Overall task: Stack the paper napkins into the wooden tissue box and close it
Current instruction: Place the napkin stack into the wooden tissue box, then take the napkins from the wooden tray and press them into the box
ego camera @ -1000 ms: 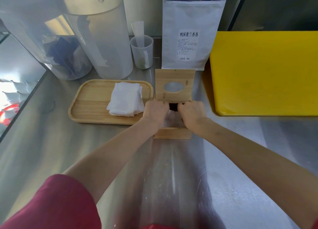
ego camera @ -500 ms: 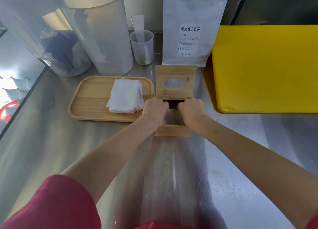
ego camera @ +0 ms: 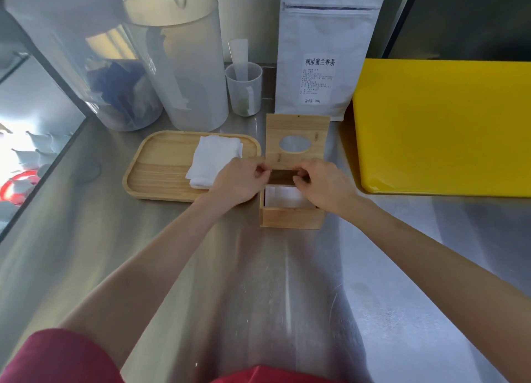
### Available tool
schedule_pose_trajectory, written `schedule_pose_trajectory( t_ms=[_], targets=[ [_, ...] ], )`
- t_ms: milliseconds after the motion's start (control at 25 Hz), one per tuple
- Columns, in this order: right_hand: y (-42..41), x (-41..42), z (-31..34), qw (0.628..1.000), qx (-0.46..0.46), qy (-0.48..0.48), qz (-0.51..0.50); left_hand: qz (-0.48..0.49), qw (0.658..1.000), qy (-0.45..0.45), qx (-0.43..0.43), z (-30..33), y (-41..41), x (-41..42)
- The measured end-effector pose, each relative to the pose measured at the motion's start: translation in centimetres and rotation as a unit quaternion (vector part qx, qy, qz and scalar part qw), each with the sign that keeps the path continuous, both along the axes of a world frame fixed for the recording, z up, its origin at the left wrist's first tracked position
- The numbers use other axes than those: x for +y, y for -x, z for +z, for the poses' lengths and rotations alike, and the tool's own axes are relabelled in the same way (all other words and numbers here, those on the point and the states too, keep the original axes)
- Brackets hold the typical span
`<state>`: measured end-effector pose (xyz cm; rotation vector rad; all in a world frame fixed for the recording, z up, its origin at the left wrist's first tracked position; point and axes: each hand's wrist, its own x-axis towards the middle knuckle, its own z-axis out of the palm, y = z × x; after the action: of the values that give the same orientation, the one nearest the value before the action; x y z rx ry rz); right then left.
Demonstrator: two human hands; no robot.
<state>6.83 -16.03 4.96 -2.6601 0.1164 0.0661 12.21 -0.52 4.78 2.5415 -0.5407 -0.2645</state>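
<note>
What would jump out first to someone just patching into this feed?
Probably the yellow cutting board filling the right of the steel counter. Then, at centre, both hands, left and right, at the open wooden tissue box, its lid upright, and white napkins on the wooden tray beside it.

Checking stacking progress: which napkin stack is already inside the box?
The flat white napkins inside the open wooden tissue box, between both hands; the other napkin stack lies on the wooden tray.

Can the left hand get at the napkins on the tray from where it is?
Probably yes. The left hand is at the box right beside the tray, partly over the napkins, and nothing lies on top of them.
</note>
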Motion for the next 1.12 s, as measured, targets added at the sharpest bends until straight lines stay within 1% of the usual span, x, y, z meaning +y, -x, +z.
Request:
schedule_pose_trajectory(
  t_ms=[80,120,240,360,520,600,720,880,1120],
  targets=[
    [-0.3,1.0,1.0,0.994,0.012,-0.113,0.005,0.041,0.999,0.024,0.002,0.3,-0.4,1.4],
    [-0.7,1.7,1.4,0.988,0.030,-0.150,0.007,0.057,0.998,0.027,0.000,0.4,-0.8,2.2],
    [-2.7,3.7,1.8,0.977,0.077,-0.199,0.013,0.097,0.995,0.032,-0.005,0.5,-2.0,4.5],
    [-4.8,5.5,1.7,0.961,0.103,-0.256,0.008,0.135,0.990,0.038,0.022,0.4,-3.6,6.6],
    [-7.7,7.4,0.9,0.944,0.166,-0.285,-0.019,0.176,0.982,0.006,0.073,-0.3,-6.0,8.1],
    [-9.3,8.4,0.0,0.937,0.195,-0.288,-0.035,0.193,0.975,0.011,0.110,-1.0,-7.1,8.5],
    [-11.2,9.3,-1.7,0.933,0.212,-0.287,-0.058,0.227,0.962,0.021,0.151,-2.1,-8.2,8.6],
    [-12.9,9.7,-4.0,0.924,0.235,-0.284,-0.099,0.273,0.933,0.072,0.223,-3.4,-9.4,7.9],
    [-13.7,9.9,-5.6,0.923,0.234,-0.280,-0.126,0.302,0.896,0.153,0.288,-5.1,-9.9,7.0]
  ],
)
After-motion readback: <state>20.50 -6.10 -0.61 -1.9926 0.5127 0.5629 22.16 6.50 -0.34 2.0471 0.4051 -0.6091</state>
